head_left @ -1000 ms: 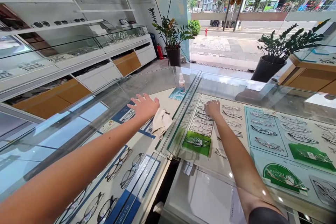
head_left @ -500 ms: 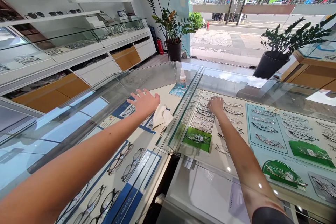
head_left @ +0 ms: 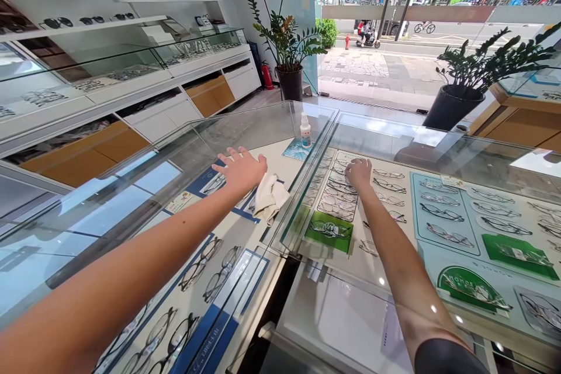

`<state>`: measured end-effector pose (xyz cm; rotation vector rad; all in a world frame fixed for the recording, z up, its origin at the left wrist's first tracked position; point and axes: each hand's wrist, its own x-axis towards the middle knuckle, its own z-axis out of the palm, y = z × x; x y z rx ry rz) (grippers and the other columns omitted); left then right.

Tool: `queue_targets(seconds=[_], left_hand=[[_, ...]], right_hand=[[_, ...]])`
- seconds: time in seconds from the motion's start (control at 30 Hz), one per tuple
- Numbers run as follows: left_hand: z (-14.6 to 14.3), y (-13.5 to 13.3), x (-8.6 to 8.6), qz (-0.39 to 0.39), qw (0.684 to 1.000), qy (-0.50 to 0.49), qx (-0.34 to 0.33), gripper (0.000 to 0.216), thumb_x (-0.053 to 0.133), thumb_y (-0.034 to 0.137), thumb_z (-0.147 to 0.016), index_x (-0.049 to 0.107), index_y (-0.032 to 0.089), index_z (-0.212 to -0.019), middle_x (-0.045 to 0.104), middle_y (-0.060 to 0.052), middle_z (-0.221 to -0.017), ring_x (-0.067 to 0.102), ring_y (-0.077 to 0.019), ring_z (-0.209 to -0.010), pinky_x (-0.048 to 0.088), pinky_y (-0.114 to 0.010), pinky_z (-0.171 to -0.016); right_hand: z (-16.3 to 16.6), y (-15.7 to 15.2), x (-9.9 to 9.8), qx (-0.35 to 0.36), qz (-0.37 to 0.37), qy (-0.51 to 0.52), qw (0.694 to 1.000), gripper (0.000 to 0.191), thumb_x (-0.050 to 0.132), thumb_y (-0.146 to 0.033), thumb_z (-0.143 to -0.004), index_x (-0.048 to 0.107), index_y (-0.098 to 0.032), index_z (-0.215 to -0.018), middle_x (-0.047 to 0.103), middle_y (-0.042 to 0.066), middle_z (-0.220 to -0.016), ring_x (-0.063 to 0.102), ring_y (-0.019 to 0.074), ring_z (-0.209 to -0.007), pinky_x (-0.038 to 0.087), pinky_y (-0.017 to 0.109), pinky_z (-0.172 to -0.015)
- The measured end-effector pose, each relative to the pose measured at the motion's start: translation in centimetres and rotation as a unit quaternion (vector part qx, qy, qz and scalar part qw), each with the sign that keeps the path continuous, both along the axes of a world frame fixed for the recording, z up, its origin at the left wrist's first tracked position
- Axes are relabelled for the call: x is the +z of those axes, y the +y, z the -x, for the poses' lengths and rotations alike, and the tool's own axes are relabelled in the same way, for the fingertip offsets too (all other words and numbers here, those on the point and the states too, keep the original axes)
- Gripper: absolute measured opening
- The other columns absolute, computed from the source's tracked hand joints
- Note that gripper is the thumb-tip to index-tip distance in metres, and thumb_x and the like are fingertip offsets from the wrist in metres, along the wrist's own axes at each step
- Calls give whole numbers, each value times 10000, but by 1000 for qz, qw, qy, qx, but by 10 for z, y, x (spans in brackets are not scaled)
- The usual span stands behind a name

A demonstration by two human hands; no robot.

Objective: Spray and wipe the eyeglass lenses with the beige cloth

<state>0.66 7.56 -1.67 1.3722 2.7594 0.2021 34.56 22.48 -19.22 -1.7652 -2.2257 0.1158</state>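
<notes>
My left hand lies flat and open on the glass top of the left display case, fingers spread. A crumpled white cloth rests on the glass just right of it, touching the hand's edge. My right hand reaches into the right display case, apparently under its glass top. Its fingers are bent down onto a tray of thin-framed glasses; whether they grip a pair is hidden. A small spray bottle stands on the glass beyond both hands.
Dark-framed glasses lie on blue and white pads in the left case. Green display stands and more glasses fill the right case. Potted plants stand near the shop's glass front. Wall counters and shelves run along the left.
My right hand has shifted slightly over the far rows of the glasses tray. The left hand stays flat beside the cloth. A scooter rider has appeared on the street outside.
</notes>
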Motion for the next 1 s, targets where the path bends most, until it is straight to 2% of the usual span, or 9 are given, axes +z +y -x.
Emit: queue_targets(seconds=[0.33, 0.5, 0.63, 0.73, 1.0], left_hand=[[2, 2, -2, -7, 1000, -3, 3, 918, 260, 594, -1034, 289, -7, -1728, 173, -298, -1805, 113, -582, -1654, 118, -789, -1286], [2, 1, -1, -2, 1000, -3, 6, 925, 255, 609, -1033, 280, 9, -1736, 167, -279, -1814, 111, -567, -1661, 118, -774, -1297], [2, 2, -3, -6, 1000, 0, 3, 922, 237, 607, -1035, 286, 6, -1733, 173, -286, -1810, 117, -574, -1656, 127, -784, -1288], [2, 2, -3, -8, 1000, 2, 4, 915, 233, 594, -1037, 286, 1, -1731, 176, -291, -1808, 118, -580, -1654, 122, -790, -1284], [-1, 1, 1, -3, 1000, -2, 3, 916, 223, 588, -1039, 273, -11, -1732, 165, -298, -1808, 117, -591, -1649, 119, -791, -1284]], right_hand=[[5, 3, 5, -14, 6, 8, 1000, 350, 504, -264, -979, 852, -243, -1014, 701, 121, -1439, 479, 344, -1423, 155, 550, -1318], [-2, -2, 12, -8, 19, 10, 1000, 341, 537, -336, -990, 851, -243, -1085, 648, 118, -1519, 443, 356, -1468, 160, 573, -1313], [-10, -11, 16, 33, 46, -6, 998, 237, 665, -389, -931, 868, -270, -945, 649, 74, -1541, 424, 361, -1495, 136, 588, -1325], [-11, -18, 15, 59, 55, -23, 996, 184, 711, -368, -905, 869, -273, -911, 641, 63, -1562, 390, 369, -1528, 98, 600, -1336], [-3, -25, 13, 50, 32, -24, 998, 280, 591, -280, -968, 869, -257, -954, 635, 82, -1570, 410, 350, -1522, 122, 575, -1345]])
